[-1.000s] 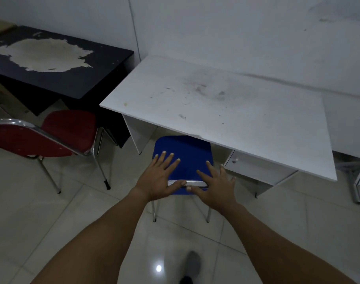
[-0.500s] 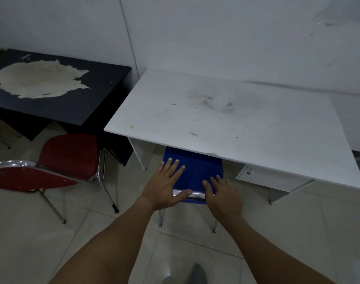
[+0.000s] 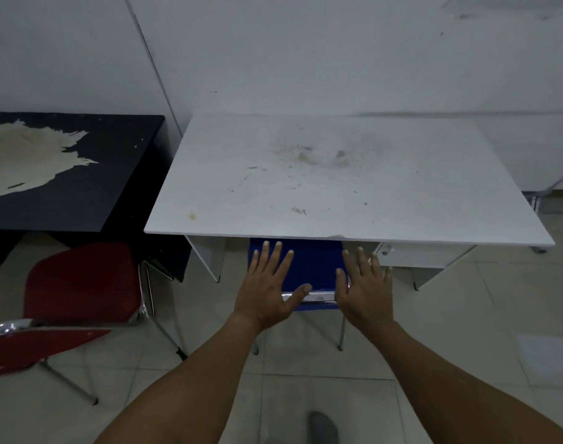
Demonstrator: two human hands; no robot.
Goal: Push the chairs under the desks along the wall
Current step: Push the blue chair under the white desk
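A blue chair (image 3: 312,264) with a chrome frame stands mostly beneath the white desk (image 3: 337,187), which sits against the wall. Only the chair's back part and rear legs show in front of the desk edge. My left hand (image 3: 270,283) lies flat on the chair's left side, fingers spread, thumb against the chrome rail. My right hand (image 3: 363,286) rests flat on its right side, fingers apart. A red chair (image 3: 81,283) stands out on the floor to the left, in front of the black desk (image 3: 81,193).
The black desk has a large worn pale patch. A white drawer unit (image 3: 418,254) hangs under the white desk's right side. Another white surface (image 3: 530,149) continues along the wall at right. My foot (image 3: 321,426) is on the tiled floor below.
The blue chair has slid further under the white desk with both hands on it. I have stepped closer, and the desk now fills the middle of the view.
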